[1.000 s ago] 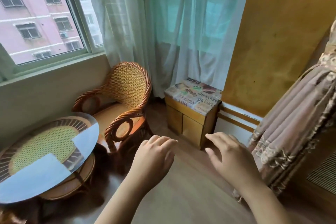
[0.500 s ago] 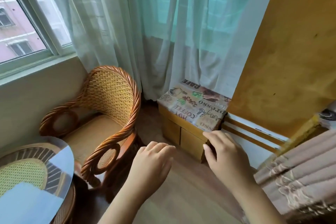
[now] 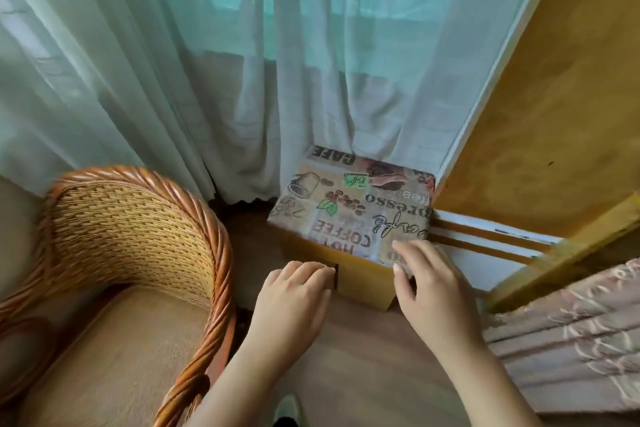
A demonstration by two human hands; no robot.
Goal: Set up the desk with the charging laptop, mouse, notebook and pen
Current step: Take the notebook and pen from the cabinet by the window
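Note:
No laptop, mouse, notebook or pen is in sight. A small yellow wooden cabinet [image 3: 363,282] stands on the floor in the corner, topped with a coffee-print cloth [image 3: 353,208]. My left hand [image 3: 294,302] hovers in front of the cabinet's left door, fingers loosely curled, holding nothing. My right hand [image 3: 436,291] is over the cabinet's front right corner, fingers spread and empty, its fingertips at the cloth's near edge.
A wicker armchair [image 3: 138,253] fills the lower left, close to my left arm. Sheer curtains [image 3: 242,62] hang behind the cabinet. A yellow wall [image 3: 554,114] with a baseboard is at right, and patterned drapery [image 3: 571,340] at lower right. Wooden floor lies between.
The view has swung right and closer to the cabinet; the glass-topped round table and the window have left the frame. Both hands have moved forward toward the cabinet.

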